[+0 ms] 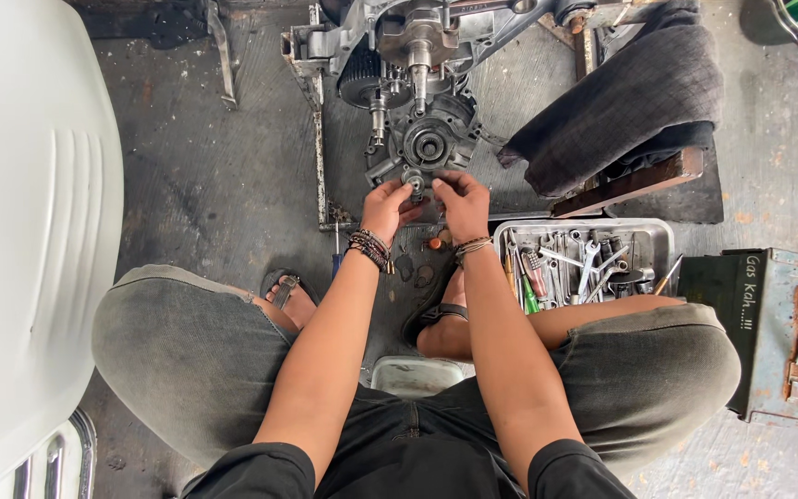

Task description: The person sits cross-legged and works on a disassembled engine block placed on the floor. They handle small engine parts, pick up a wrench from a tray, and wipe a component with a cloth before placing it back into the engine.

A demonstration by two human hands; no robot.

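Both the left hand (386, 207) and right hand (461, 201) pinched a small round metal fitting (414, 177) against the grey, part-stripped engine casing (429, 140); it looked unseated.

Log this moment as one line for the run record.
left hand: pinching small metal part | right hand: on same part | part at engine hub | tool tray by right knee

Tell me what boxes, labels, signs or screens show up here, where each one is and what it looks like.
Metal box: on the floor at far right beside the person's right knee; rectangular, pale blue-grey, rusty, with a dark green side that bears white handwriting.
Tool tray: just left of the box, above the right knee; shallow grey metal, full of wrenches and screwdrivers; unmarked.
No screens or signs.
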